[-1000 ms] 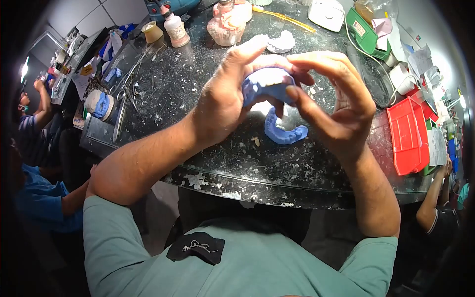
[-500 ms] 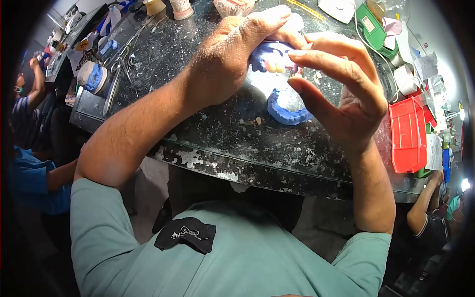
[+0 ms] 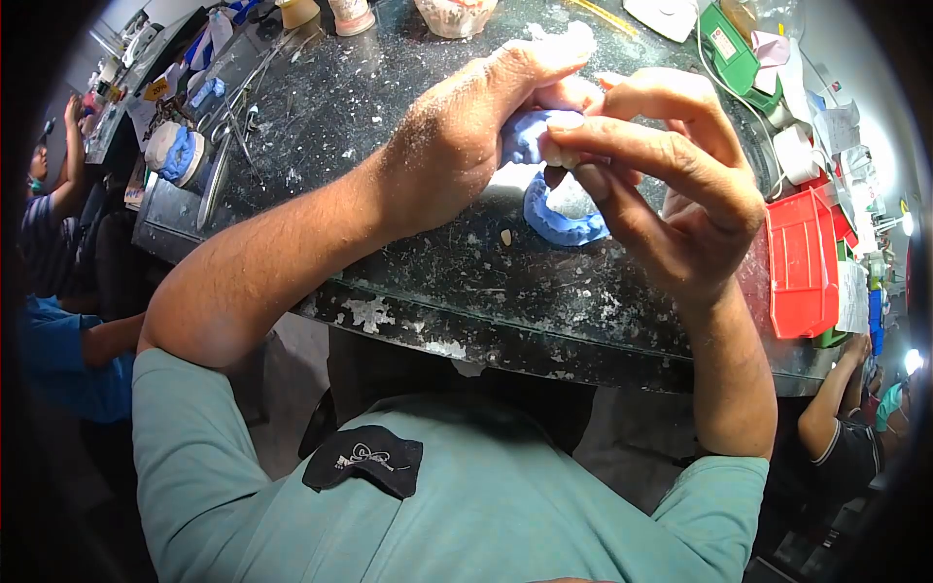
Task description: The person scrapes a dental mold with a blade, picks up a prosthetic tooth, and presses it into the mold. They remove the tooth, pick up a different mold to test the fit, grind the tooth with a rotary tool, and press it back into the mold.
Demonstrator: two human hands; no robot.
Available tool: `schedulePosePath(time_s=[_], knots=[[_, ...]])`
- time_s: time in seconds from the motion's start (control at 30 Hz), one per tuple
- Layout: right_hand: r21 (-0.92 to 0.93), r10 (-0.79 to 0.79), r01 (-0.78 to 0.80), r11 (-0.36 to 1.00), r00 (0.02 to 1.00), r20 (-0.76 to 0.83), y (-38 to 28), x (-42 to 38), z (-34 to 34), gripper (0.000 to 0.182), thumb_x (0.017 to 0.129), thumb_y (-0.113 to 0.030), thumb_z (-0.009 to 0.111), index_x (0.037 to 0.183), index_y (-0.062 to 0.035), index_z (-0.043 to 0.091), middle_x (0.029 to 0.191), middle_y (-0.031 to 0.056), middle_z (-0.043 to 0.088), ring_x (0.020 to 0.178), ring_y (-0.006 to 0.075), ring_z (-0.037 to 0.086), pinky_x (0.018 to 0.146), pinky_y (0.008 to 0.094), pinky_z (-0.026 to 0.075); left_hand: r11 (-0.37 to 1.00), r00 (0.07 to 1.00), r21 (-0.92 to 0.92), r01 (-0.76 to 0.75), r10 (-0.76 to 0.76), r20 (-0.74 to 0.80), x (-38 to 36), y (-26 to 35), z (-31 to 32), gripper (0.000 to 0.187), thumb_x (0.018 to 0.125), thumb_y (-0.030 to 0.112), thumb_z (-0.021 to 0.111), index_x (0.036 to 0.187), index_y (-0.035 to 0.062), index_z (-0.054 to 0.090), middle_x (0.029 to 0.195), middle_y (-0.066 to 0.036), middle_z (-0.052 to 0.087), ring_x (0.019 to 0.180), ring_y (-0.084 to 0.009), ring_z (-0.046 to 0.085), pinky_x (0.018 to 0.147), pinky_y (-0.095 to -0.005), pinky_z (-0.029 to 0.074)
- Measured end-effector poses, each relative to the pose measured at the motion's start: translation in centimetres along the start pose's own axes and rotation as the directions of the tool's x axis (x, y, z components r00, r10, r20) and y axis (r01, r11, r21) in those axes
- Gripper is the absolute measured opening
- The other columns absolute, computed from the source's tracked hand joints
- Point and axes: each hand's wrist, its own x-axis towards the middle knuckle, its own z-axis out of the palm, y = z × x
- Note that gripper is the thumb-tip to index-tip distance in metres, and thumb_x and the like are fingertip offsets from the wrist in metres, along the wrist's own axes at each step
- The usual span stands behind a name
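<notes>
My left hand (image 3: 455,131) is wrapped round a blue dental mould (image 3: 525,138), held above the bench. White powder dusts its thumb and wrist. The thumb and index finger of my right hand (image 3: 685,185) pinch a row of tooth-coloured false teeth (image 3: 556,154) at the mould's near edge. Whether the teeth are still seated in the mould is hidden by the fingers. Just below, a second blue horseshoe-shaped mould (image 3: 556,229) lies on the bench, partly behind my right hand. A small tooth-coloured chip (image 3: 505,237) rests to its left.
The black bench (image 3: 437,272) is scuffed with white residue. At left stands a plaster model with blue material (image 3: 177,154), beside metal tools (image 3: 222,185). A plaster piece (image 3: 457,17) stands at the back. Red (image 3: 803,267) and green bins (image 3: 729,44) are at right. Other people sit on both sides.
My right thumb and index finger have closed from a spread position onto the teeth at the blue mould. The mould has tilted and shifted slightly in my left hand.
</notes>
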Motion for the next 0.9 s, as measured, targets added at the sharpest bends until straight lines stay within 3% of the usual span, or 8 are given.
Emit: schedulePosePath(time_s=[0.07, 0.2, 0.27, 0.9], knots=[[-0.030, -0.019, 0.020, 0.999, 1.000, 0.022, -0.13, 0.19, -0.28, 0.031, 0.071, 0.003, 0.077, 0.101, -0.0062, 0.076, 0.099, 0.0112, 0.066, 0.093, 0.0190, 0.064, 0.080, 0.0320, 0.052, 0.993, 0.998, 0.107, -0.055, 0.055, -0.003, 0.09, 0.00, -0.06, 0.063, 0.083, -0.007, 0.070, 0.139, -0.0024, 0.041, 0.114, -0.014, 0.059, 0.110, -0.0222, 0.063, 0.098, -0.0329, 0.052], [-0.011, -0.043, 0.043, 0.999, 0.999, 0.016, 0.17, 0.26, -0.12, 0.030, 0.070, 0.000, 0.079, 0.099, -0.0069, 0.077, 0.096, 0.0101, 0.067, 0.093, 0.0195, 0.064, 0.082, 0.0335, 0.053, 0.993, 1.000, 0.115, -0.004, 0.002, 0.017, 0.09, 0.34, -0.24, 0.062, 0.084, -0.004, 0.071, 0.138, -0.0022, 0.042, 0.113, -0.014, 0.059, 0.109, -0.0222, 0.064, 0.096, -0.0328, 0.053], [-0.045, -0.062, 0.062, 0.997, 0.998, 0.004, 0.18, 0.27, -0.11, 0.029, 0.069, -0.001, 0.080, 0.097, -0.0078, 0.077, 0.092, 0.0083, 0.069, 0.092, 0.0203, 0.064, 0.084, 0.0352, 0.054, 0.975, 0.998, 0.213, -0.068, 0.070, -0.003, 0.19, 0.31, -0.13, 0.059, 0.085, -0.003, 0.070, 0.137, -0.0024, 0.043, 0.111, -0.014, 0.060, 0.105, -0.0208, 0.065, 0.095, -0.0322, 0.054], [-0.191, -0.245, 0.237, 0.953, 0.969, -0.022, 0.31, 0.52, -0.31, 0.027, 0.068, -0.003, 0.084, 0.093, -0.0053, 0.074, 0.089, 0.0075, 0.070, 0.085, 0.0224, 0.067, 0.082, 0.0383, 0.057, 0.963, 0.999, 0.266, -0.047, 0.045, 0.013, 0.10, 0.68, -0.10, 0.051, 0.088, 0.005, 0.070, 0.134, -0.0028, 0.048, 0.109, -0.013, 0.062, 0.103, -0.0184, 0.065, 0.094, -0.0300, 0.053]])
